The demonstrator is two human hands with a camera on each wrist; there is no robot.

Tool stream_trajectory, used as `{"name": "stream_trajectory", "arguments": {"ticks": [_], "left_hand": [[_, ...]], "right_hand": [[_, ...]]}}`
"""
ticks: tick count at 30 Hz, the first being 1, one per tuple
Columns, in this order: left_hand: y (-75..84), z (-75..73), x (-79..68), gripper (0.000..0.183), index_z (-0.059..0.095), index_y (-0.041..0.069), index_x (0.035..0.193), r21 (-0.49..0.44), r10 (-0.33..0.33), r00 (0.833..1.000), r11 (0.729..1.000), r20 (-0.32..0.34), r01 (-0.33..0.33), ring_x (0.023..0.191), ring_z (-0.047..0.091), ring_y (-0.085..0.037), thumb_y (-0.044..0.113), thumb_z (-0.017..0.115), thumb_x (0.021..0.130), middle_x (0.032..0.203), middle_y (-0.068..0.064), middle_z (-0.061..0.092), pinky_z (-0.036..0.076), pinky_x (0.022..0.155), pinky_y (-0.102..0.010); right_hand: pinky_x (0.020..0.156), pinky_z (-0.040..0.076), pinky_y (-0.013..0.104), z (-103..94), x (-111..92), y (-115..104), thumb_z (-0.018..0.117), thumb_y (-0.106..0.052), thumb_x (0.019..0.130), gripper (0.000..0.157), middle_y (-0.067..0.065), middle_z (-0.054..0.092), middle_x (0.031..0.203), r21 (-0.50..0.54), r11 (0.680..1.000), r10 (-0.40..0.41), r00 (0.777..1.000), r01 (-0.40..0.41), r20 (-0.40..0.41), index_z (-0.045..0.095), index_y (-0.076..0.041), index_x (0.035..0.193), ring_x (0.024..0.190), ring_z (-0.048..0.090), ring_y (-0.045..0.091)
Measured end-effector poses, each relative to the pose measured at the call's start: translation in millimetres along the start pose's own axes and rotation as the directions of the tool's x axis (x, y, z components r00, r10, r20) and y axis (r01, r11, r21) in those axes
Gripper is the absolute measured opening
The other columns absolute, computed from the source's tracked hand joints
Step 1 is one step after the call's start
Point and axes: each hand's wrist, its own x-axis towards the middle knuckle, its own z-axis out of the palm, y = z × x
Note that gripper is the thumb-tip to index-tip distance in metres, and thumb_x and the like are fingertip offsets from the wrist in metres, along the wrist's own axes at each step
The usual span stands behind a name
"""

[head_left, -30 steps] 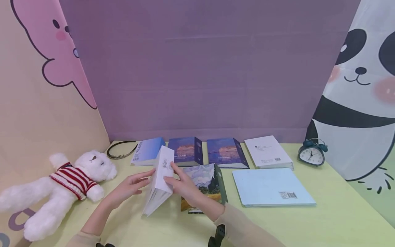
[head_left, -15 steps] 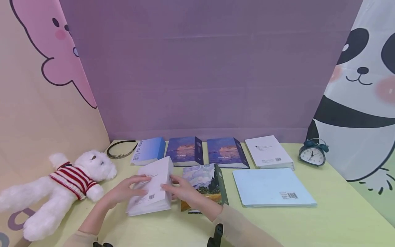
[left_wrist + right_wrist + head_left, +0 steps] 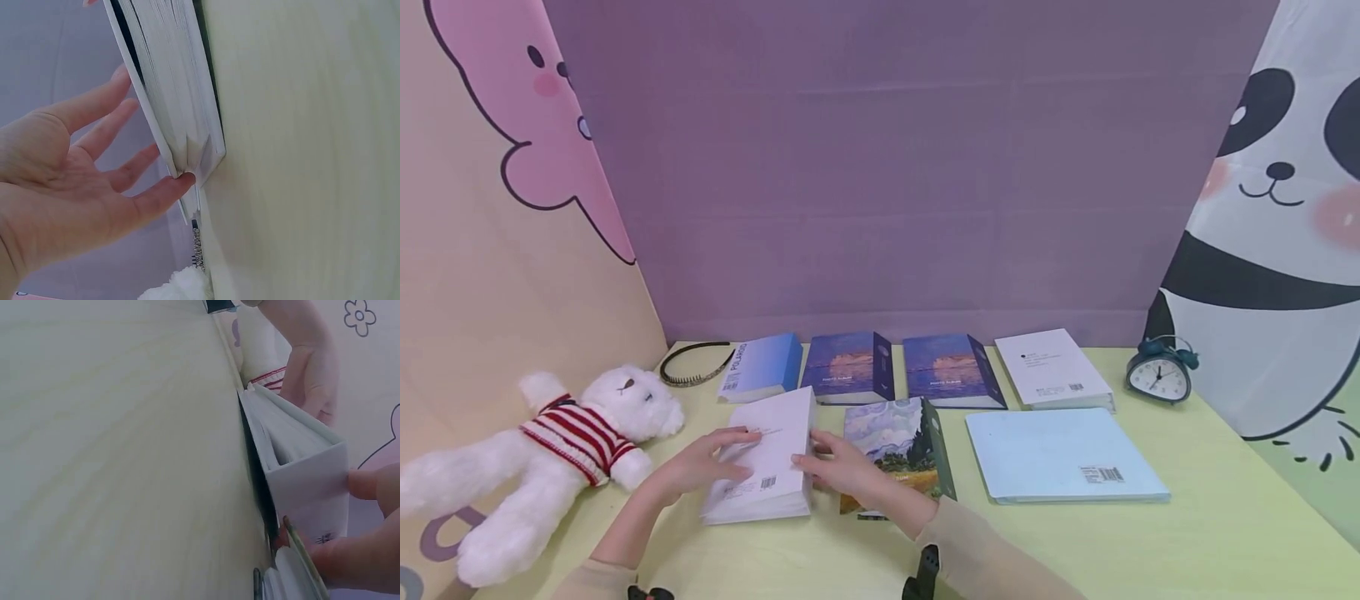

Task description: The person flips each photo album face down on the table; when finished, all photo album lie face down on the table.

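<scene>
A thick white photo album (image 3: 775, 458) lies on the table with its barcode side up and its spine to the right. My left hand (image 3: 700, 467) rests thumb and fingers on its cover. In the left wrist view the fingers of my left hand (image 3: 87, 162) are fairly straight, one touching the cover's edge near the corner. At the spine, my right hand (image 3: 842, 471) holds the album; in the right wrist view one digit of my right hand (image 3: 356, 550) is on the upper edge, another low on the spine. A landscape-painting album (image 3: 895, 450) lies beside it.
Behind stand in a row a blue album (image 3: 760, 367), two purple-blue albums (image 3: 842, 367) (image 3: 947, 371) and another white album (image 3: 1052, 367). A light blue album (image 3: 1052, 454) and alarm clock (image 3: 1159, 375) lie right; a white teddy bear (image 3: 587, 442) and headband (image 3: 685, 379) left.
The white album has turned from standing tilted with its spine up to lying down, barcode side up. Since half a second ago it has settled slightly lower and left, both hands with it.
</scene>
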Motion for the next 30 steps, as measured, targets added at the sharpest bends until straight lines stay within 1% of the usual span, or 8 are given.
{"name": "stream_trajectory", "arguments": {"ticks": [5,8,14,18,24,27,30], "left_hand": [[0.5,1.5,-1.3,0.057,0.052,0.008,0.134,0.022,-0.025,1.0,0.999,0.013,0.025,0.137,0.018,-0.049,0.019,0.071,0.082,0.148,-0.025,0.031,0.016,0.107,-0.067],[1.0,1.2,-1.0,0.056,0.052,0.008,0.134,0.036,-0.023,0.999,0.999,0.023,0.022,0.136,0.018,-0.051,0.019,0.071,0.082,0.148,-0.026,0.029,0.018,0.106,-0.067],[1.4,-1.1,1.9,0.055,0.051,0.007,0.134,0.03,-0.018,0.999,0.999,0.038,0.017,0.136,0.017,-0.05,0.019,0.069,0.083,0.149,-0.025,0.028,0.018,0.106,-0.067],[1.1,-2.5,2.9,0.057,0.05,0.006,0.135,0.02,-0.019,0.999,1.0,0.046,0.018,0.137,0.016,-0.05,0.018,0.07,0.083,0.148,-0.025,0.029,0.016,0.107,-0.067],[0.4,-4.7,4.2,0.057,0.049,0.004,0.135,0.007,-0.014,0.998,1.0,0.065,0.014,0.137,0.015,-0.05,0.017,0.069,0.084,0.15,-0.026,0.026,0.015,0.107,-0.067],[1.1,-5.3,5.2,0.056,0.049,0.002,0.135,0.018,-0.004,0.997,1.0,0.077,0.002,0.136,0.015,-0.051,0.017,0.068,0.085,0.15,-0.027,0.024,0.017,0.106,-0.067],[1.3,-5.4,6.4,0.056,0.049,0.003,0.135,0.019,-0.009,0.997,1.0,0.081,0.007,0.136,0.015,-0.051,0.017,0.068,0.084,0.15,-0.027,0.023,0.018,0.107,-0.067]], "right_hand": [[0.096,0.047,0.048,-1.7,-0.9,0.2,0.062,-0.028,0.091,0.058,0.013,0.05,0.136,-0.049,0.999,-0.011,1.0,0.013,0.024,0.041,-0.008,0.142,0.126,0.046,0.033],[0.096,0.047,0.048,-2.1,-1.3,-0.6,0.061,-0.028,0.092,0.059,0.013,0.048,0.138,-0.062,0.998,-0.004,1.0,0.006,0.03,0.039,-0.008,0.143,0.128,0.045,0.033],[0.099,0.044,0.05,-3.6,-1.4,-1.0,0.058,-0.03,0.094,0.062,0.012,0.043,0.144,-0.09,0.996,0.002,0.999,0.002,0.038,0.032,-0.009,0.147,0.131,0.041,0.034],[0.101,0.043,0.05,-3.6,-1.0,0.8,0.056,-0.031,0.094,0.062,0.011,0.042,0.145,-0.104,0.994,-0.009,0.999,0.013,0.036,0.031,-0.01,0.147,0.132,0.041,0.034],[0.104,0.04,0.048,-4.0,-1.3,1.5,0.054,-0.032,0.096,0.062,0.011,0.039,0.148,-0.123,0.992,-0.025,0.998,0.031,0.052,0.029,-0.008,0.148,0.133,0.039,0.033],[0.106,0.037,0.048,-4.8,-2.1,0.1,0.053,-0.032,0.096,0.062,0.012,0.037,0.149,-0.152,0.987,-0.037,0.998,0.045,0.054,0.028,-0.007,0.148,0.135,0.038,0.032],[0.107,0.036,0.048,-5.2,-3.1,-0.5,0.051,-0.031,0.097,0.062,0.013,0.035,0.149,-0.177,0.983,-0.042,0.998,0.052,0.056,0.027,-0.005,0.148,0.135,0.037,0.031]]}}
